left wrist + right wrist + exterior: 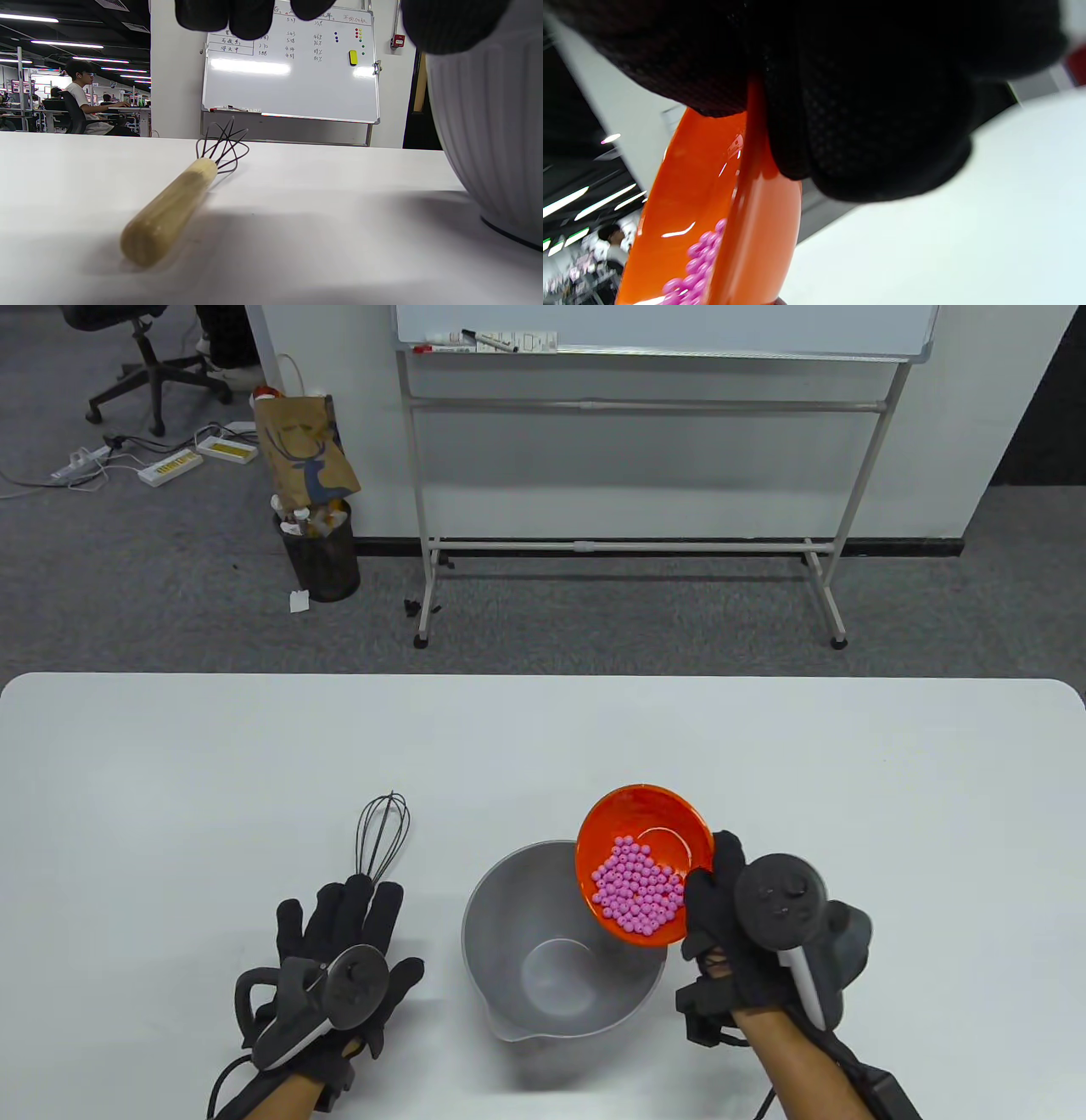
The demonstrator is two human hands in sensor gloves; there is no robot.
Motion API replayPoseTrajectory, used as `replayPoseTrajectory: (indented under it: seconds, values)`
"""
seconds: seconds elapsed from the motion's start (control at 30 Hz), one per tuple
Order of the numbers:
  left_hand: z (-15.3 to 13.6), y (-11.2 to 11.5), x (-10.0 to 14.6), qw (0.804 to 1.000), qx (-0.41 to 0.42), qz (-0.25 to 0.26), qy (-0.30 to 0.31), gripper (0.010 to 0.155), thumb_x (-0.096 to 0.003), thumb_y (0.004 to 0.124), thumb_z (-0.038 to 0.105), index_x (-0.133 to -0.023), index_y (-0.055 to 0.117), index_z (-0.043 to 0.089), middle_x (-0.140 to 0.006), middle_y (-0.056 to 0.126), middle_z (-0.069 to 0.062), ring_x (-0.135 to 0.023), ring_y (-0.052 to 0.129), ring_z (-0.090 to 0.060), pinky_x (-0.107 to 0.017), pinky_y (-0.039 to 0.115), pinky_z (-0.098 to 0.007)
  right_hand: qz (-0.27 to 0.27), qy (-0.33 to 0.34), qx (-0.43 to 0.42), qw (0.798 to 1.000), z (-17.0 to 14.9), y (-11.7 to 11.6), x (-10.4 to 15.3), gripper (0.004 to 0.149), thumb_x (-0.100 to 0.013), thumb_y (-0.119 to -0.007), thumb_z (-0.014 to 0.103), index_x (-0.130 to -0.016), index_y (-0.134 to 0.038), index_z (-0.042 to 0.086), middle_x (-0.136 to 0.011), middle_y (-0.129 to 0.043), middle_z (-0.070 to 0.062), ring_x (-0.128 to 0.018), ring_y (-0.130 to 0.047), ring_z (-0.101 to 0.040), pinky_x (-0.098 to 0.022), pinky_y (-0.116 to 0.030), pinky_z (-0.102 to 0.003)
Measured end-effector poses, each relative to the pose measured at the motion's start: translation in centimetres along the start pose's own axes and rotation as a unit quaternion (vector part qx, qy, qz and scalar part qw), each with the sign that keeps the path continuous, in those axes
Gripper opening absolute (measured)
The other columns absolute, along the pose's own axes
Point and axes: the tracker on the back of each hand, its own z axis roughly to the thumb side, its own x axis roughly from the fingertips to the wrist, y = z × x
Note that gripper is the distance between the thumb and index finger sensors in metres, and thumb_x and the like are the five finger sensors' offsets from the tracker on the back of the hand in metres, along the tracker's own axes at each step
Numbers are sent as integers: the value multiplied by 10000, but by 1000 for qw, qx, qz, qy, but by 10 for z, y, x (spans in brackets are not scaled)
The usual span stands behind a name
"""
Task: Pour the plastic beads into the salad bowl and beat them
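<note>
Whiteboard (662,326), wastebasket (321,555), paper bag (305,449).

One metal salad bowl (563,950), one orange bowl (645,865) tilted above its rim, many pink plastic beads (636,893) too numerous to count, one whisk (382,836) left of the salad bowl, two gloved hands, left hand (339,976), right hand (747,933).

Both hands, left (339,933) and right (721,916), in black mesh gloves; dark grey ring-shaped trackers strapped on backs; black cables trailing along bare forearms.
</note>
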Motion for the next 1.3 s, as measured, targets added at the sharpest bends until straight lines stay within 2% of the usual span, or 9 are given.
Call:
replayPoseTrajectory:
  seconds: [0.1, 0.23, 0.37, 0.63, 0.8, 0.83, 0.93, 1.07, 1.3]
  values:
    - [0, 0, 0, 1000, -1, -1, 2, 823, -448, 687, 673, -1116, 346, 334, -1244, 400, -81, -1146, 469, -381, -747, 258, -704, -61, 84, 95, 990, 27, -8, 20, 534, -430, -913, 356, -903, -802, 133, -476, -1043, -92, -157, -1082, -244, -193, -854, -369]
    - [1, 0, 0, 1000, -2, -1, 4, 826, -448, 687, 674, -1118, 345, 332, -1244, 400, -82, -1146, 468, -382, -747, 257, -704, -153, 181, 211, 948, 54, -19, 46, 530, -432, -911, 351, -912, -796, 157, -500, -1045, -78, -187, -1075, -259, -226, -845, -382]
    - [2, 1, 0, 1000, -5, 0, 6, 825, -448, 688, 673, -1117, 346, 332, -1244, 398, -81, -1146, 467, -383, -747, 256, -705, -198, 235, 261, 915, 67, -26, 61, 528, -430, -911, 355, -914, -794, 178, -513, -1046, -64, -204, -1075, -260, -240, -843, -385]
    - [3, 1, 0, 1000, -7, -1, 8, 823, -449, 687, 673, -1117, 347, 334, -1244, 397, -81, -1147, 466, -382, -746, 255, -704, -191, 233, 255, 919, 68, -19, 62, 526, -428, -908, 367, -909, -799, 183, -511, -1049, -46, -201, -1078, -249, -239, -847, -378]
    - [5, 2, 1, 1000, -24, 0, 12, 823, -448, 686, 672, -1117, 347, 334, -1244, 399, -82, -1147, 466, -381, -746, 254, -705, -113, 147, 183, 966, 48, -7, 38, 528, -423, -902, 388, -901, -807, 185, -487, -1056, -26, -174, -1083, -214, -222, -859, -355]
    - [5, 2, 1, 1000, -21, -2, 12, 822, -448, 686, 673, -1116, 349, 334, -1245, 399, -81, -1148, 465, -380, -745, 253, -706, -71, 104, 139, 982, 37, -4, 29, 527, -425, -900, 387, -900, -807, 180, -486, -1054, -27, -171, -1083, -212, -222, -859, -353]
    - [6, 3, 1, 1000, -19, -4, 12, 823, -448, 686, 673, -1117, 347, 334, -1245, 397, -78, -1148, 465, -380, -746, 251, -705, 25, 0, 15, 1000, 6, 3, 7, 529, -428, -896, 385, -898, -807, 160, -479, -1048, -39, -157, -1083, -206, -202, -863, -349]
    - [6, 3, 1, 1000, -28, -5, 10, 821, -449, 685, 672, -1117, 348, 335, -1245, 398, -82, -1150, 461, -380, -747, 246, -706, 106, -134, -178, 969, -52, 5, -16, 535, -435, -889, 376, -899, -793, 126, -480, -1040, -59, -156, -1084, -205, -197, -863, -350]
    - [6, 4, 1, 999, -36, -8, 12, 818, -450, 684, 671, -1117, 350, 336, -1245, 402, -81, -1149, 463, -381, -746, 247, -706, 93, -262, -239, 930, -146, -13, -27, 546, -442, -879, 370, -906, -770, 105, -493, -1029, -74, -170, -1085, -209, -205, -863, -354]
